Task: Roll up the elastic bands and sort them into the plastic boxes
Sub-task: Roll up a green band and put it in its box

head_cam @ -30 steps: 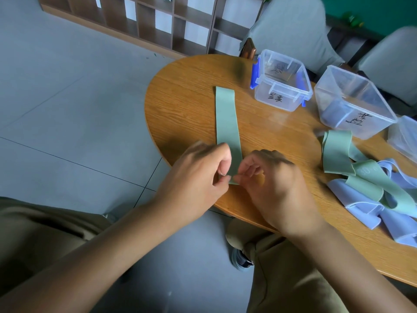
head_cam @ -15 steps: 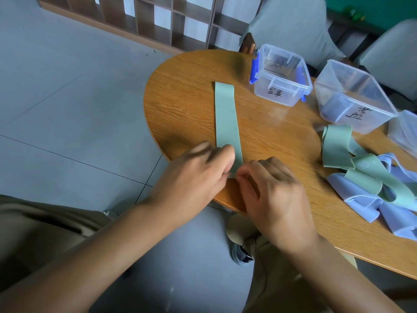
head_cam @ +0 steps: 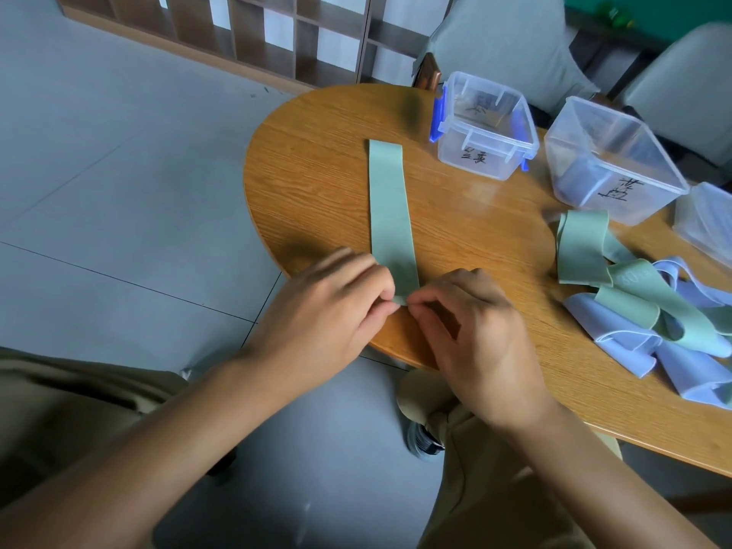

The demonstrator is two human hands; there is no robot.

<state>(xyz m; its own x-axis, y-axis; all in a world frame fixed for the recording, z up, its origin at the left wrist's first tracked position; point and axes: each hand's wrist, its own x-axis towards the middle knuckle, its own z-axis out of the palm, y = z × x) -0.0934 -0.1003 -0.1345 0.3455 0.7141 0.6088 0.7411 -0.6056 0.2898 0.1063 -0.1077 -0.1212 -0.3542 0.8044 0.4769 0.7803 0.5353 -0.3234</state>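
A long, flat, pale green elastic band [head_cam: 390,210] lies stretched out on the rounded wooden counter [head_cam: 317,172], running from near the counter's far edge back to its near edge, where the person sits. Both hands meet at the band's near end. The left hand [head_cam: 336,311] has its fingers curled in, thumb and forefinger pinching the band's corner, and the right hand [head_cam: 471,330] pinches the same end from the other side, fingers bent close over it. Only a small fold of green shows between the two sets of fingertips, so I judge the rolling of this band has barely begun; nearly all its length is still flat.

Toward the right edge of the counter sits a loose heap of green and lavender-blue elastic bands [head_cam: 653,311], tangled and unrolled, so most of the work is left. At the far edge stand the boxes: a clear plastic box with blue side clips [head_cam: 485,132] and handwriting on its wall, which looks to hold no bands, and beside it a larger clear plastic box [head_cam: 610,160], also labelled, with something bluish inside, though I cannot tell whether it is a rolled band. Part of a third clear container [head_cam: 705,219] shows at the right.
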